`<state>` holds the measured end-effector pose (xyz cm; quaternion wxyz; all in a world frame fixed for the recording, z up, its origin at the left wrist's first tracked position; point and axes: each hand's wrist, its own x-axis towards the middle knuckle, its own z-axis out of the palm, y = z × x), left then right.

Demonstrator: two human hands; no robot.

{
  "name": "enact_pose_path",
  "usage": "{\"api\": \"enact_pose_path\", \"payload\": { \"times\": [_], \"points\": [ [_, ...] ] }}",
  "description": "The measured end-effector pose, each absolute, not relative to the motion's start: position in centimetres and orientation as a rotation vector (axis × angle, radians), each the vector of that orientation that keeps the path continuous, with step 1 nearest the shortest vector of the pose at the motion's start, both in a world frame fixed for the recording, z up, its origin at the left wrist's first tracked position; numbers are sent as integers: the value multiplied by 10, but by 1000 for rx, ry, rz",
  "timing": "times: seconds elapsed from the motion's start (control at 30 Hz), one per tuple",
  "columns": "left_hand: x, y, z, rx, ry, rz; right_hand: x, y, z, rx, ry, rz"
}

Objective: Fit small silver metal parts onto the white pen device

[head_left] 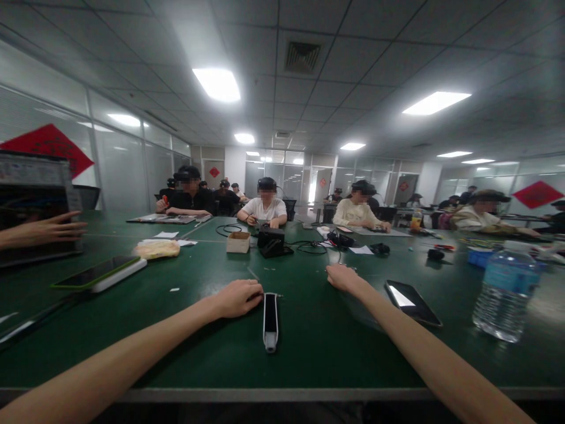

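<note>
So the pen [271,323] is lying flat on the green table [309,359], right between the two arms, and looks in one piece to me. Left hand [238,297] is curled at its far end; can't tell if it's gripping anything. Right hand [342,277] is bunched up well apart from it, and whatever's in there is hidden. Nothing looks finished, I'd guess early days, but how much is left I honestly can't say.

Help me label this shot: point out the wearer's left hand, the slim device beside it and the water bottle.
Left hand [241,298]: head view, back of the hand.
Slim device [271,321]: head view, dark face.
Water bottle [503,297]: head view, clear side.
</note>
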<state>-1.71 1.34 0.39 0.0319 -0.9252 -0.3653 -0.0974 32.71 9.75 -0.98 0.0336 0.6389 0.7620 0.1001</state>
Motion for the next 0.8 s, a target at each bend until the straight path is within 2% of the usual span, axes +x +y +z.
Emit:
{"api": "enact_pose_path", "payload": {
  "times": [0.47,0.67,0.8],
  "points": [
    [-16,12,5,-2831,-1113,-293,319,82,-1,1929,2442,329],
    [-17,13,3,-2832,-1093,-318,299,72,1,1815,2646,350],
    [-18,14,3,-2828,-1084,-315,272,55,2,1653,2932,252]
  ]
}}
